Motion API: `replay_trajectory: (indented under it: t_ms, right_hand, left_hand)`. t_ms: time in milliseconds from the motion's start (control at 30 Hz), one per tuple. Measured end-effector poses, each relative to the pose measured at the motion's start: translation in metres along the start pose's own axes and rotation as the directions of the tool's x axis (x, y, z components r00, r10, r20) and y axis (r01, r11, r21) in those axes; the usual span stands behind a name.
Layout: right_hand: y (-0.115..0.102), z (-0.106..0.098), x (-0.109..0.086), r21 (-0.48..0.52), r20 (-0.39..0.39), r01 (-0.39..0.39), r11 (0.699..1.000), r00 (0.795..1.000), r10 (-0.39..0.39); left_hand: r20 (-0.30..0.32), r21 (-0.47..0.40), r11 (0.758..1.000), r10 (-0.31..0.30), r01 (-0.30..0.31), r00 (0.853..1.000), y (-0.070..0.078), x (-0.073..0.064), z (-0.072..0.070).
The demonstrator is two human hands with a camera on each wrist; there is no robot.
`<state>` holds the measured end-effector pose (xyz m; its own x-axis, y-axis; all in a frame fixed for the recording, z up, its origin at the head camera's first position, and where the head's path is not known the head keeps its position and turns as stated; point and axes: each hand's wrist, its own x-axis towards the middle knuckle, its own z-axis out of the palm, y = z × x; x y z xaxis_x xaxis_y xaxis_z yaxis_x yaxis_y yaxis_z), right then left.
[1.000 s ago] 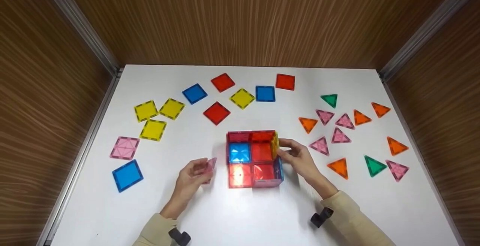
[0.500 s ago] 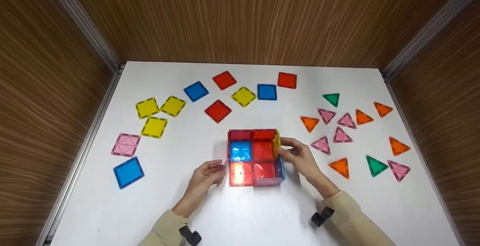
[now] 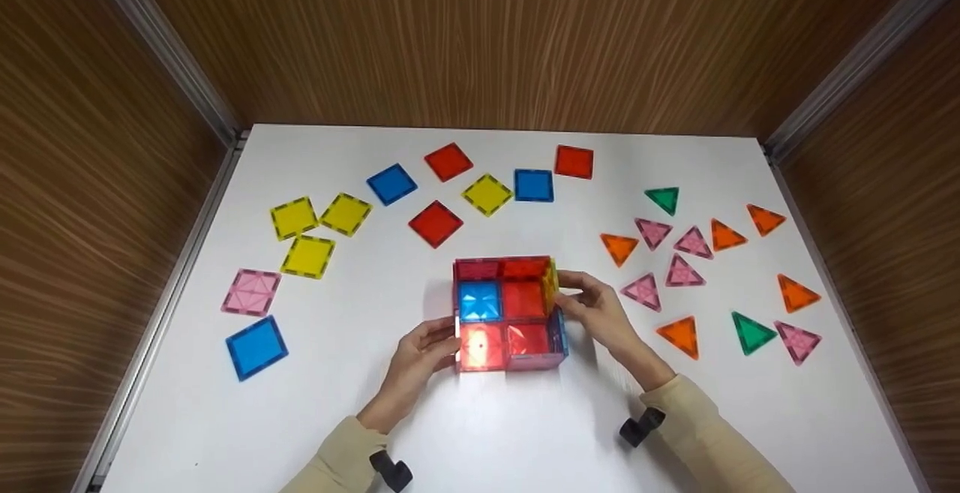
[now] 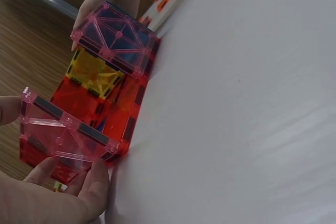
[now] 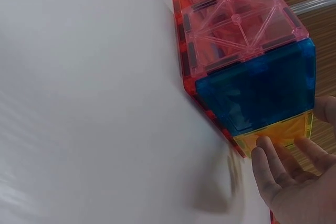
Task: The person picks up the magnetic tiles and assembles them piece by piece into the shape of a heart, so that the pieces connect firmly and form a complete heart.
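Translucent magnetic tiles form an open-topped box, with a blue floor tile (image 3: 480,302) and red floor tiles (image 3: 523,301). My left hand (image 3: 420,362) pinches a clear pink square tile (image 4: 63,132) upright along the box's left front side, fingertips on its outer face and the thumb at its upper edge. On the opposite side my right hand (image 3: 600,317) grips the yellow wall tile (image 5: 281,131), fingers against its outside and thumb by its top edge. A blue wall tile (image 5: 260,87) stands beside the yellow one, and another pink tile (image 5: 239,27) forms the right front wall.
Loose yellow (image 3: 308,256), red (image 3: 436,223) and blue square tiles (image 3: 257,347) lie behind and to the left. Orange (image 3: 678,336), pink (image 3: 685,271) and green triangles (image 3: 752,332) are scattered at the right. Wood-patterned panels (image 3: 480,43) enclose the white table.
My left hand has moved right with the pink tile, bringing it from beside the box up to its left front edge. My right hand stays at the yellow wall.
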<state>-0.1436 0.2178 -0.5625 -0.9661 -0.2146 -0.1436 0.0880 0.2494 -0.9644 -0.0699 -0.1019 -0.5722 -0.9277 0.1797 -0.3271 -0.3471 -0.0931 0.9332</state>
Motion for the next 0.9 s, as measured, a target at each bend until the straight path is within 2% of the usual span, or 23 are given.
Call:
replay_trajectory:
  t_ms: [133,233,367,467,700,900]
  right_hand:
    - [-0.002,-0.003,0.012,-0.007,-0.002,-0.006,1.0,1.0,0.006]
    - [-0.004,-0.005,0.026,-0.033,0.017,0.02,0.999,1.0,-0.02]
    - [-0.007,-0.008,0.041,-0.07,0.053,0.049,0.996,0.998,-0.045]
    - [-0.008,-0.009,0.046,-0.069,0.071,0.047,0.997,0.997,-0.042]
    - [-0.003,-0.009,0.033,-0.025,0.018,0.034,0.999,0.999,-0.034]
    - [-0.001,-0.007,0.015,-0.011,-0.04,-0.028,1.0,0.999,0.027]
  left_hand:
    - [0.001,0.012,1.0,-0.003,0.003,1.0,0.0,-0.007,0.002]
    - [-0.005,0.023,1.0,0.0,0.0,1.0,-0.001,-0.01,0.003]
    - [-0.011,0.033,0.999,-0.004,0.004,1.0,-0.002,-0.007,0.003]
    - [-0.017,0.035,0.999,-0.013,0.014,1.0,-0.001,-0.002,0.0]
    - [-0.051,0.066,0.998,-0.001,0.005,0.999,0.006,0.016,-0.011]
    - [-0.076,0.109,0.994,0.029,-0.02,0.997,0.015,0.031,-0.021]
